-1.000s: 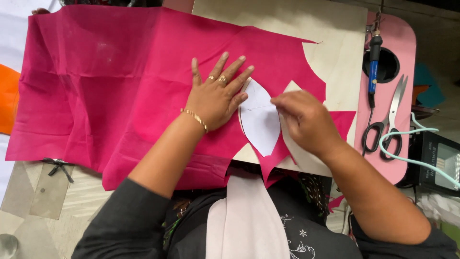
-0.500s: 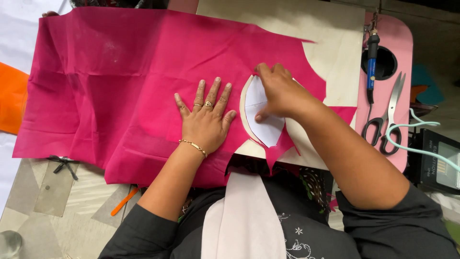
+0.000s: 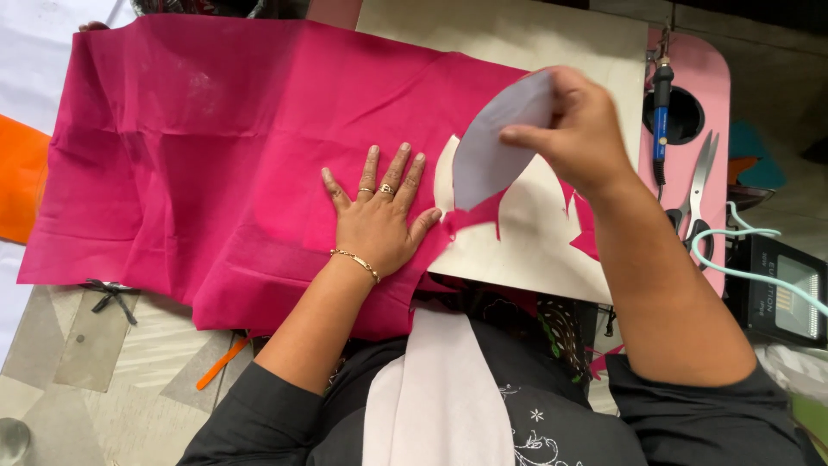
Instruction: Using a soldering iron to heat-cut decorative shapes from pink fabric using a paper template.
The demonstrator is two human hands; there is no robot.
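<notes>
Left hand is flat on the pink fabric, all 5 fingers spread, gripping nothing, just pinning it to the board. Right hand is above it, pinching the white paper pattern off the cloth. Scissors lie further right. If that palm eases, I'd guess the cut edge shifts.

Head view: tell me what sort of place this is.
Likely a tailoring or sewing workspace: pink fabric spread on a cutting board, a white paper pattern piece in the right hand, scissors nearby.
</notes>
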